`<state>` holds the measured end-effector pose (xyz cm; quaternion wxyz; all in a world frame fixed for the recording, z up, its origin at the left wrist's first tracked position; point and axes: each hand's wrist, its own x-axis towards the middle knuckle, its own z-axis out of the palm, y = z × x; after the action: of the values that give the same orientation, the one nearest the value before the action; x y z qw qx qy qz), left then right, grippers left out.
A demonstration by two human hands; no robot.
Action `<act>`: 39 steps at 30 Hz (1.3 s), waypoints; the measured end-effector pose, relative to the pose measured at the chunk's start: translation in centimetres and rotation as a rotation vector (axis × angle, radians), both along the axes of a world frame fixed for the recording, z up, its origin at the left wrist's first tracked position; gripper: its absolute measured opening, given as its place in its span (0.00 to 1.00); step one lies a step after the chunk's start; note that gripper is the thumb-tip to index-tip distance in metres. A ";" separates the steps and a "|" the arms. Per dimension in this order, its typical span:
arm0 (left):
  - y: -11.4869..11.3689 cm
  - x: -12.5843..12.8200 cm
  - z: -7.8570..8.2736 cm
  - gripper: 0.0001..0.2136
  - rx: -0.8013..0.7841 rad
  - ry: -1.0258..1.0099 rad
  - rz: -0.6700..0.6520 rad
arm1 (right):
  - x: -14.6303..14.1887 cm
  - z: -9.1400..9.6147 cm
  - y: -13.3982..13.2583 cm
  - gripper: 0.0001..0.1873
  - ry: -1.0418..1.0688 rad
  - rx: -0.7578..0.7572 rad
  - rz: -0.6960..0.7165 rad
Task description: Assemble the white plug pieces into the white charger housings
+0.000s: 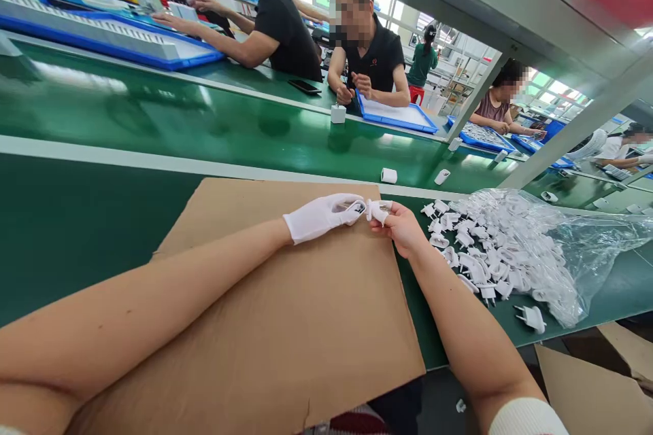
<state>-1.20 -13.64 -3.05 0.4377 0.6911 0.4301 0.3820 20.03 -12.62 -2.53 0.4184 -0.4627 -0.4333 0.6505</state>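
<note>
My left hand (321,216), in a white glove, is closed around a small white charger body (356,206) above the far edge of a brown cardboard sheet (286,326). My right hand (400,225), bare with white finger cots, pinches a small white plug part (378,210) right against the charger body. The two pieces touch between my hands. A heap of white plug parts (474,251) lies just right of my right hand on the green table.
A clear plastic bag (561,251) holds more plug parts at the right. Two white chargers (388,175) lie on the green conveyor belt (204,122). Several people work across the belt beside blue trays (398,115). A metal frame post (571,132) slants at right.
</note>
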 end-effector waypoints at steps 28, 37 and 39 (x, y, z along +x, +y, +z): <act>-0.8 0.5 -0.1 0.20 -0.144 0.220 0.222 | -0.6 0.8 -1.4 0.10 -0.548 0.631 -0.133; -0.8 1.1 0.2 0.21 -0.150 0.201 0.221 | -1.7 2.0 -3.1 0.16 -0.950 0.925 0.087; -0.8 1.0 0.1 0.20 -0.152 0.192 0.210 | -1.7 2.0 -2.8 0.17 -0.980 0.963 0.106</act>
<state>-0.16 -14.40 -2.98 0.4033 0.6403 0.5676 0.3244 18.38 -15.46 -0.50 0.3008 -0.4441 -0.8353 0.1205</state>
